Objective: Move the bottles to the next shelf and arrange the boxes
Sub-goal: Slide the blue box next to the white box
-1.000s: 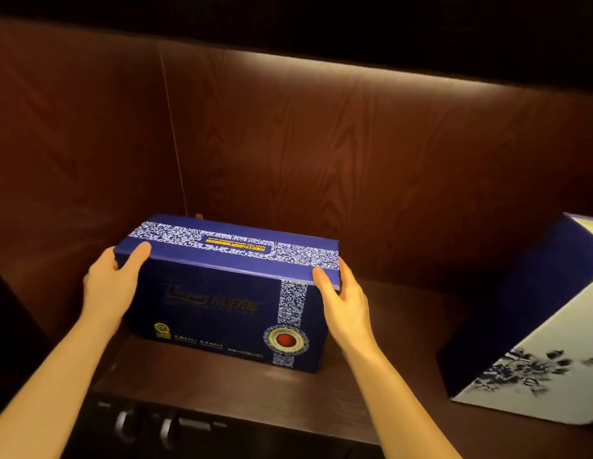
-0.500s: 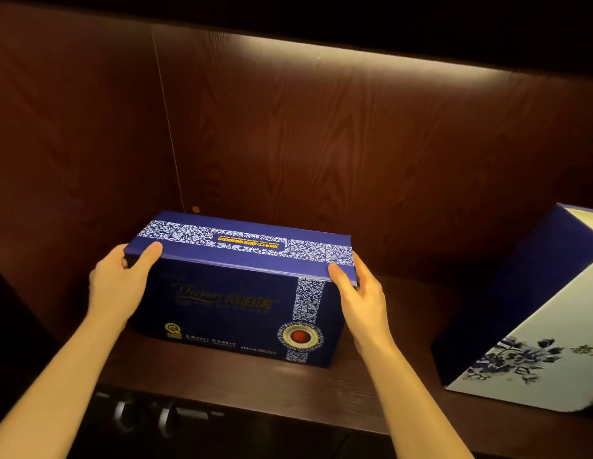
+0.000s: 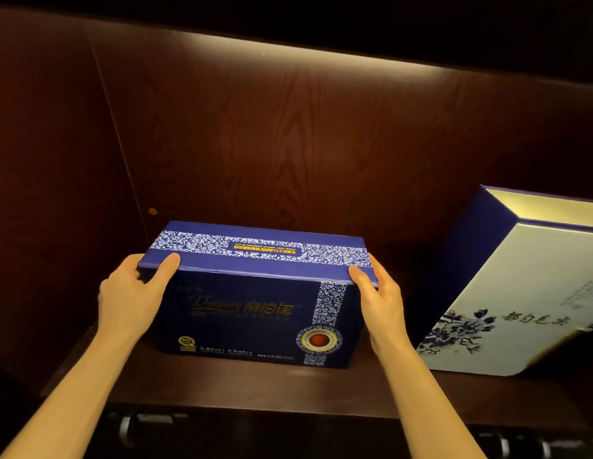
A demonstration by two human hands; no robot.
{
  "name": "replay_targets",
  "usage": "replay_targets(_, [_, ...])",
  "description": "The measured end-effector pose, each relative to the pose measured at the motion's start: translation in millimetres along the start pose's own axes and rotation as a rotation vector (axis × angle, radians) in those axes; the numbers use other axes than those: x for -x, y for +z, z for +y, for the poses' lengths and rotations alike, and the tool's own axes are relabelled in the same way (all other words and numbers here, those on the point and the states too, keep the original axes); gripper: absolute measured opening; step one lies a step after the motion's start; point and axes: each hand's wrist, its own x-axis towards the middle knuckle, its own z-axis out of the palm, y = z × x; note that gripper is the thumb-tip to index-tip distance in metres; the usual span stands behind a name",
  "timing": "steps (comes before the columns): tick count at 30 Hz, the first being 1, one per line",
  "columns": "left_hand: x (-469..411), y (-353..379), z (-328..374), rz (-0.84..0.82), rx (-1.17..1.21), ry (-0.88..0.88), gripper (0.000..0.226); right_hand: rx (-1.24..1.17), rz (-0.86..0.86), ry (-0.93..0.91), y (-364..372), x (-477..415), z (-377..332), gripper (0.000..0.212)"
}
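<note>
Grip: both our hands clasp the blue box [image 3: 255, 303] by its short ends; our left hand [image 3: 129, 296] has its thumb up on the lid's near edge, our right hand [image 3: 381, 299] lies flat along the other end, fingers spread and wrapped round, neither one clenched.
Head view, position: the blue box sits on the wooden shelf [image 3: 288, 389], near its left corner, long face turned toward us, just short of the back panel [image 3: 288, 144].
Head view, why so: we judge a two-ended hold lets us slide or square the box without tipping it.
Head view, neighbour: a white box with blue flowers [image 3: 520, 303] leans tilted at the right, apart from the blue one, and by our reckoning awaits straightening.
Count: two boxes, two hands, no bottles in sight.
Below the shelf: metal handles [image 3: 129, 425] glint, too dark for us to count.
</note>
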Motion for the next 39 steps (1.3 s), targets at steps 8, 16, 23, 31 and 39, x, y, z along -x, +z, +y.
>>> replay_targets(8, [20, 32, 32, -0.058, 0.013, 0.039, 0.037, -0.001, 0.100, -0.013, -45, -4, 0, 0.035])
replay_targets(16, [34, 51, 49, -0.089, 0.022, 0.069, 0.044, 0.070, 0.223, -0.010, -68, 0, -3, 0.046])
replay_targets(23, [38, 63, 58, -0.098, 0.034, 0.080, 0.047, 0.454, 0.223, -0.248, -67, 29, -5, 0.054])
replay_targets(31, [37, 62, 56, -0.091, 0.010, 0.092, 0.043, 0.704, 0.165, -0.399, -71, 51, -12, 0.043])
replay_targets(39, [36, 63, 54, -0.089, 0.010, 0.072, 0.049, 0.652, 0.591, -0.757, -151, 54, -32, 0.030])
